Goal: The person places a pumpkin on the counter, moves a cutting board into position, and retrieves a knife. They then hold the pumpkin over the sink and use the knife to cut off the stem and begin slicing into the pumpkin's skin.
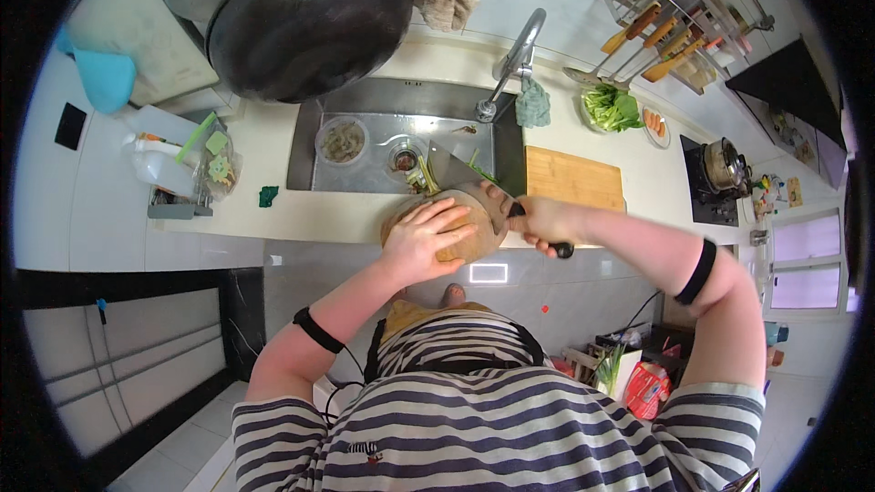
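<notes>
My left hand (pixel 427 239) lies flat on a round wooden chopping board (pixel 482 239), with its fingers spread. The board sits at the counter's front edge, just before the sink. My right hand (pixel 547 219) grips the black handle of a cleaver (pixel 465 171). Its broad steel blade slants over the board's right side and reaches over the sink. Green vegetable stalks (pixel 428 174) lie at the board's far edge, partly hidden by the blade. More green scraps (pixel 484 169) show in the sink behind the cleaver.
The steel sink (pixel 383 181) holds a plastic bowl of greyish food (pixel 342 140). A faucet (pixel 523 48) arches behind it. Right are a rectangular cutting board (pixel 574 181), leafy greens (pixel 612 109), a sausage plate (pixel 656 126) and a pot (pixel 723 164). A black wok (pixel 311 24) hangs upper left.
</notes>
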Demonstrator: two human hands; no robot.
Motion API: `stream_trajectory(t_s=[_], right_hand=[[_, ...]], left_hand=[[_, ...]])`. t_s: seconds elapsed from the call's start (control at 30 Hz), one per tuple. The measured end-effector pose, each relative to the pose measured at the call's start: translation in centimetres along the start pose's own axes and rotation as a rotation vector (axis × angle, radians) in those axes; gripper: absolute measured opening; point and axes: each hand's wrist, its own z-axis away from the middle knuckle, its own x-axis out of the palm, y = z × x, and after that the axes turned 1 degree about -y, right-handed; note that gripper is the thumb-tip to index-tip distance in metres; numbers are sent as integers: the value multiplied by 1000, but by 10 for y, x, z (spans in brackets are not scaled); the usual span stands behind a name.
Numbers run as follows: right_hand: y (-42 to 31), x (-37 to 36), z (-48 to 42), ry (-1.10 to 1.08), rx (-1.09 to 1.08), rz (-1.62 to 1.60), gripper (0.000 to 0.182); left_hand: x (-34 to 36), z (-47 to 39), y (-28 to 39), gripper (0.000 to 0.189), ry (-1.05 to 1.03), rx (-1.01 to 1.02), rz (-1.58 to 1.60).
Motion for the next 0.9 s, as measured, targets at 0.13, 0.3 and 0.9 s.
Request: stream_trajectory(t_s=[0.13,0.3,0.9], right_hand=[[-25,-20,17,-107,178,0,22],[-35,-30,57,-41,158,105,24],[54,22,10,228,-198,-278,25]], left_hand=[[0,3,9,48,-54,59,5],[7,4,-2,52,9,-22,-23],[-11,-48,-42,58,-50,-320,221]])
